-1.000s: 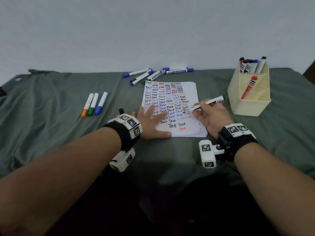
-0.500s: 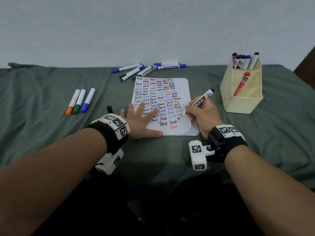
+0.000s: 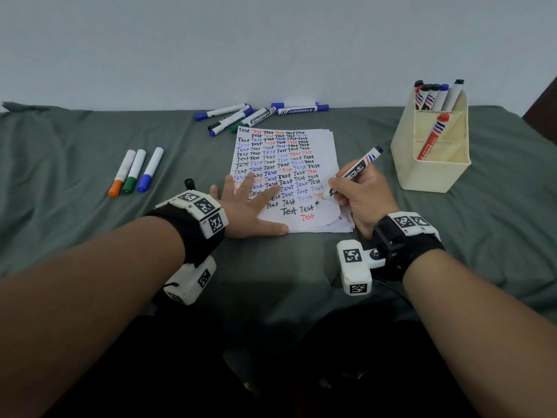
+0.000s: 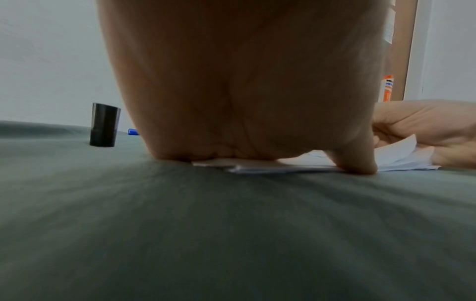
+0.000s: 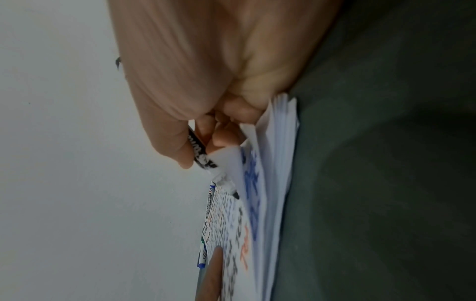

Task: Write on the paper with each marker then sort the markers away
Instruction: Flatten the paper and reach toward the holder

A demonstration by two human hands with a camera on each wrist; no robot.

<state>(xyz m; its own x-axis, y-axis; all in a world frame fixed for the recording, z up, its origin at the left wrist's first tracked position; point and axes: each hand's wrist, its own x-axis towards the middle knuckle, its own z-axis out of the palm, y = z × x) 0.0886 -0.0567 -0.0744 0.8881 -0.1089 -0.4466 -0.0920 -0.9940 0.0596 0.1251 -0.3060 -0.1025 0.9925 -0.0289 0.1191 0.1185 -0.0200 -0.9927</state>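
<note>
A stack of white paper (image 3: 324, 146) covered with rows of "Test" in black, blue and red lies on the grey-green cloth. My left hand (image 3: 250, 206) lies flat with spread fingers on the paper's lower left corner (image 4: 257, 166). My right hand (image 3: 358, 194) grips an uncapped black marker (image 3: 360, 167) in a writing hold, its tip touching the paper's lower right part. In the right wrist view the marker's black tip (image 5: 235, 195) meets the sheet. A black cap (image 3: 190, 184) stands upright on the cloth left of my left hand, also visible as the cap (image 4: 104, 124).
Orange, green and blue markers (image 3: 134, 171) lie side by side at left. Several markers (image 3: 259, 114) lie beyond the paper by the wall. A cream organiser box (image 3: 434, 176) at right holds several upright markers (image 3: 437, 96) and one red marker (image 3: 432, 137).
The view has shifted, so everything sits lower left in frame. My right hand tilted the marker more upright and brought its tip down onto the paper. My left hand stays flat on the sheet.
</note>
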